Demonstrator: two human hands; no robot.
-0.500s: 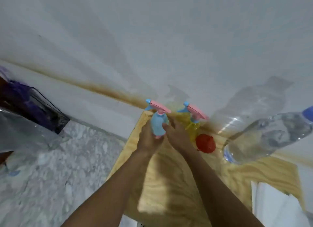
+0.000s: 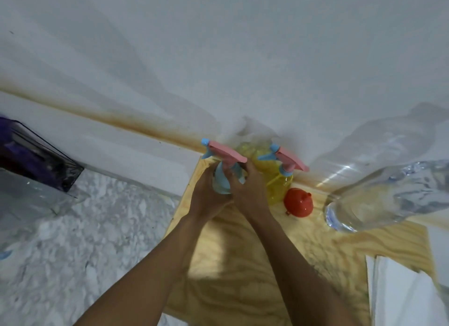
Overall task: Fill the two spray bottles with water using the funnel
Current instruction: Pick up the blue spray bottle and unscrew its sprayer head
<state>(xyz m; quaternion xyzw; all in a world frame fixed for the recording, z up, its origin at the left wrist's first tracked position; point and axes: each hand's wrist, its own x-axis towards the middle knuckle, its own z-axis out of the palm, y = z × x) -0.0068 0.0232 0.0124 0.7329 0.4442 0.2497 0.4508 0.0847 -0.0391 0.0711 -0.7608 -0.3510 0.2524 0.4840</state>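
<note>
Here I see the small pale-blue plastic spray bottle w/ pink trigger head at the far edge of the grainy plywood board. Left hand curls round its body, right hand grips near the neck. Translucent yellow spray bottle just beside; round red plastic funnel next.

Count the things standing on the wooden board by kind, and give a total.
Spray bottles: 2 (blue bottle, yellow bottle)
Funnel: 1
Water bottle: 1
Total: 4
</note>
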